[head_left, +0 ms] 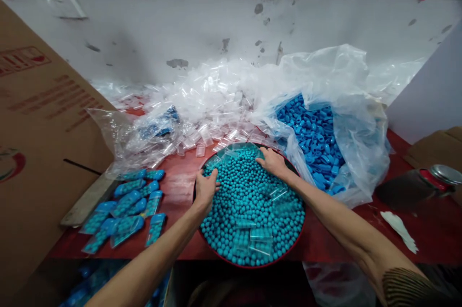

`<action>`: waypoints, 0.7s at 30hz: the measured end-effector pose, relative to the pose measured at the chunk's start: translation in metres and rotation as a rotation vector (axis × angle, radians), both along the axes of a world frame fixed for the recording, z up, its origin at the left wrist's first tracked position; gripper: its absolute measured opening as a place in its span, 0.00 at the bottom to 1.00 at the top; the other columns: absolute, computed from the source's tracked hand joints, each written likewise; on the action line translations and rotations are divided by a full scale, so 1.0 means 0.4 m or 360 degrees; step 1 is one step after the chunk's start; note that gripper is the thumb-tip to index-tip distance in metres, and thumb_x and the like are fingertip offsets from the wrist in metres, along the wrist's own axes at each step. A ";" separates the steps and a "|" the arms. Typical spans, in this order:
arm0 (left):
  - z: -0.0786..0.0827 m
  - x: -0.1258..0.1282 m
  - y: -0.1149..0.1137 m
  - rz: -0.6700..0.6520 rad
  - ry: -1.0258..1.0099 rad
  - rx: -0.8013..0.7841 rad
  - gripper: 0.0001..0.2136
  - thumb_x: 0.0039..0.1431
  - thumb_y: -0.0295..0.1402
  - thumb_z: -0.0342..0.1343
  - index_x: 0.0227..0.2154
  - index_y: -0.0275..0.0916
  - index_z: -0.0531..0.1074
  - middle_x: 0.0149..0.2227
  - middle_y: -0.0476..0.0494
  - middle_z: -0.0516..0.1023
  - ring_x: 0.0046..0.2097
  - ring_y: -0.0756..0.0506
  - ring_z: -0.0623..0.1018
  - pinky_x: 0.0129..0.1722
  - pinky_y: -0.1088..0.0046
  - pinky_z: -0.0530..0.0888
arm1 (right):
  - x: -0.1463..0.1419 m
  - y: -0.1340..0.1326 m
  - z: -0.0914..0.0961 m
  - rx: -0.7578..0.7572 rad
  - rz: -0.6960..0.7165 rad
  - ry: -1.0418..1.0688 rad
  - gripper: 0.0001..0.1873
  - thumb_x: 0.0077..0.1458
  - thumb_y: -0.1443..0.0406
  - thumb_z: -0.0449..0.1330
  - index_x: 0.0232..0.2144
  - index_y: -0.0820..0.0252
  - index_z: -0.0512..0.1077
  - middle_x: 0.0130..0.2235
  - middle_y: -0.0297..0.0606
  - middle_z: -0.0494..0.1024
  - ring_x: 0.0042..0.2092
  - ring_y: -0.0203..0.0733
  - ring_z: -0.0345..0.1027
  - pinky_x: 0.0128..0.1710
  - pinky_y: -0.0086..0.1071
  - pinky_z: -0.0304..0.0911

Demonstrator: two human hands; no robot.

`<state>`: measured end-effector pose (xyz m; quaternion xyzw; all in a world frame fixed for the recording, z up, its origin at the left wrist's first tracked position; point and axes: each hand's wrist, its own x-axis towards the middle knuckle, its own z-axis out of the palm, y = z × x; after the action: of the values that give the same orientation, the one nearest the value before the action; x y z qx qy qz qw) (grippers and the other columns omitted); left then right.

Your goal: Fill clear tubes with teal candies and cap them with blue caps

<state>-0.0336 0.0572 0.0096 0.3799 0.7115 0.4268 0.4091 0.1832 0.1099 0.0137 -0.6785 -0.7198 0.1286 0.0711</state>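
Note:
A round red-rimmed tray point(293, 245) holds a heap of small turquoise balls point(249, 201) with several clear plastic tubes point(260, 235) lying among them. My left hand point(205, 187) rests on the tray's left rim, fingers curled over the balls. My right hand point(271, 161) lies on the balls at the tray's far edge, fingers bent down into them near a clear tube. Whether either hand holds anything I cannot make out.
Filled, capped tubes point(126, 206) lie in a group left of the tray. A heap of empty clear tubes point(202, 100) is behind. A plastic bag of blue caps point(314, 138) sits right. A cardboard box point(39, 119) stands left; a metal scoop point(415, 186) lies right.

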 end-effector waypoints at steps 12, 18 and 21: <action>-0.042 0.009 0.066 -0.0247 0.0151 0.0252 0.12 0.50 0.32 0.49 0.38 0.34 0.63 0.26 0.50 0.68 0.19 0.55 0.67 0.17 0.81 0.65 | -0.055 -0.021 -0.005 0.0022 0.0346 0.0063 0.21 0.52 0.61 0.52 0.50 0.54 0.59 0.44 0.39 0.71 0.45 0.42 0.64 0.41 0.31 0.57; -0.021 0.020 0.046 -0.0438 0.0389 0.0347 0.11 0.47 0.30 0.52 0.35 0.36 0.68 0.28 0.48 0.71 0.29 0.49 0.71 0.32 0.73 0.69 | -0.058 -0.036 0.004 -0.0111 0.0458 0.0203 0.16 0.49 0.61 0.55 0.43 0.54 0.67 0.39 0.37 0.74 0.41 0.42 0.67 0.39 0.30 0.57; -0.009 0.007 0.041 -0.0339 0.0709 0.0417 0.18 0.48 0.29 0.50 0.44 0.35 0.62 0.37 0.41 0.69 0.40 0.44 0.70 0.42 0.66 0.66 | -0.050 -0.033 0.007 -0.0029 0.0466 0.0267 0.12 0.50 0.60 0.54 0.38 0.55 0.69 0.39 0.36 0.74 0.41 0.40 0.66 0.40 0.29 0.57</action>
<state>-0.0309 0.0736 0.0061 0.5866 0.6788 0.3756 0.2326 0.1632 0.0965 0.0164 -0.5538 -0.8013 0.2003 0.1051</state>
